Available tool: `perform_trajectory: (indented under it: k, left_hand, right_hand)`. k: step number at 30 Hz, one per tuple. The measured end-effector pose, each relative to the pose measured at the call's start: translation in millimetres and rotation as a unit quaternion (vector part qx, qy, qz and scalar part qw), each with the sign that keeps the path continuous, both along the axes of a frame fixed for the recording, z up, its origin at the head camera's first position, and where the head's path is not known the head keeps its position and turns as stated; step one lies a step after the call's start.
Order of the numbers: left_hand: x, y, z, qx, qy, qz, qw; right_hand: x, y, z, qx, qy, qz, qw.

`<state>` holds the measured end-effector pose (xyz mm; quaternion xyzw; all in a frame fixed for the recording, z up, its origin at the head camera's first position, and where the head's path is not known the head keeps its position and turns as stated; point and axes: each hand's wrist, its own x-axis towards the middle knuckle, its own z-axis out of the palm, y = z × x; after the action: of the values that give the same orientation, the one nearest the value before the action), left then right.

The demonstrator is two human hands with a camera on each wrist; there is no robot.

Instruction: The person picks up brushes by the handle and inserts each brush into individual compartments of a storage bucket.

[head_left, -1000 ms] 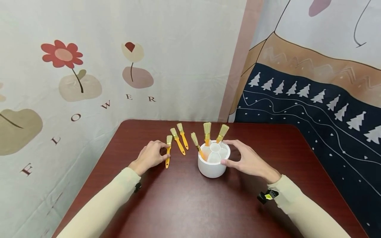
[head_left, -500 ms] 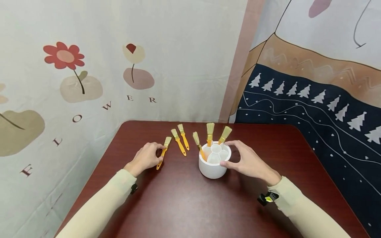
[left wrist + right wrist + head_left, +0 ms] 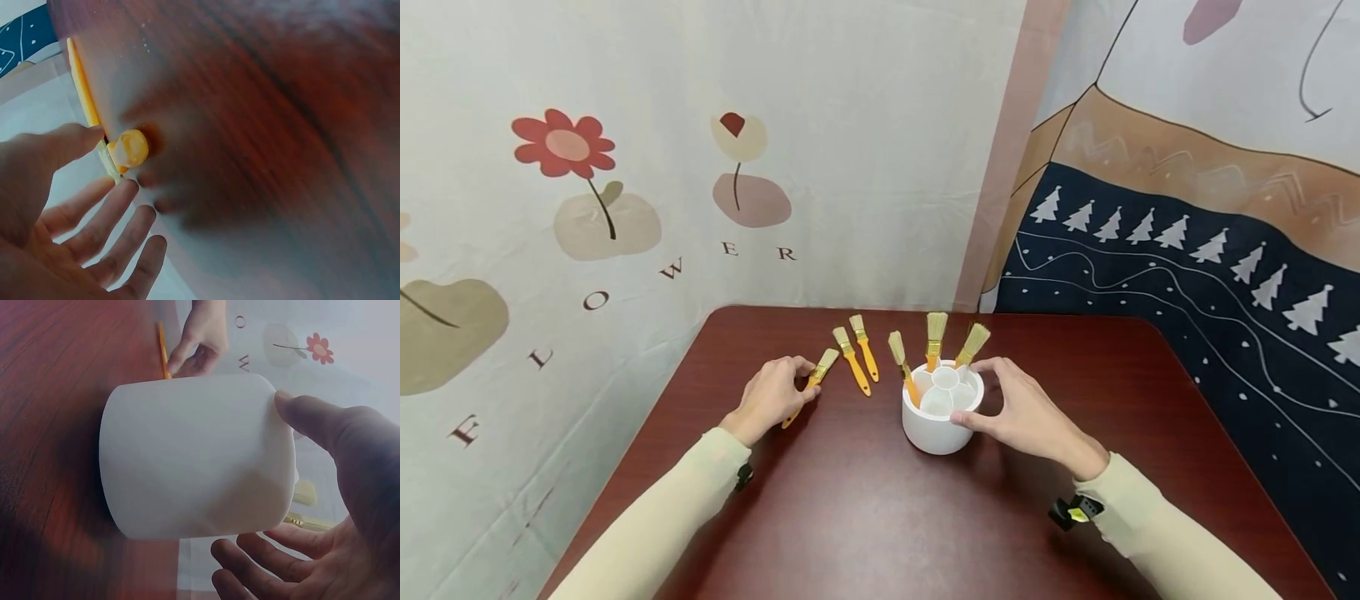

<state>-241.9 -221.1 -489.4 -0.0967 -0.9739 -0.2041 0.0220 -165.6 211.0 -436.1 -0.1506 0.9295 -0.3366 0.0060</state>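
My left hand (image 3: 769, 396) pinches a paintbrush (image 3: 825, 364) with a yellow handle and pale bristles, thumb and fingertips near its metal ferrule. In the left wrist view the rounded handle end (image 3: 132, 148) of a brush points at the camera. Low over the table or on it, I cannot tell which, the brush lies slanted. My right hand (image 3: 1030, 412) holds the white round brush pot (image 3: 936, 433) at its rim, thumb in front and fingers behind. Three paintbrushes stand bristles-up in its compartments, one leaning left (image 3: 898, 352). The pot's far side is hidden.
Two more yellow-handled paintbrushes, the nearer one (image 3: 853, 364) and the farther one (image 3: 867, 354), lie side by side between the left hand and the pot. The dark red table (image 3: 880, 517) meets printed cloth hangings (image 3: 865, 150) at the back.
The brush in my left hand has turned from nearly upright in view to a slant, its handle end swinging left. My right hand keeps its hold on the pot.
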Motion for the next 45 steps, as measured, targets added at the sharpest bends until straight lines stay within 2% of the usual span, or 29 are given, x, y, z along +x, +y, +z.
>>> perform_trajectory:
  k: [7, 15, 30, 38, 45]
  left_hand:
    - [-14.2, 7, -2.9, -0.007, 0.002, 0.027, 0.9996]
    - [-20.5, 3, -3.3, 0.014, -0.005, 0.029, 0.9995]
    - [-17.3, 6, -3.6, 0.015, 0.009, 0.031, 0.9993]
    - [-12.3, 7, -0.3, 0.038, 0.026, 0.047, 0.9978]
    - [-4.2, 10, 7.5, 0.074, 0.048, 0.053, 0.9947]
  right_hand:
    - [2.1, -3, 0.1, 0.002, 0.008, -0.007, 1.000]
    - [3.8, -5, -1.9, -0.001, 0.009, -0.021, 1.000]
    - [8.7, -8, -9.2, -0.021, 0.028, -0.036, 0.999]
    - [9.8, -10, -12.0, -0.018, 0.030, -0.040, 0.999]
    - [11.3, -10, -12.5, -0.017, 0.031, -0.038, 0.999]
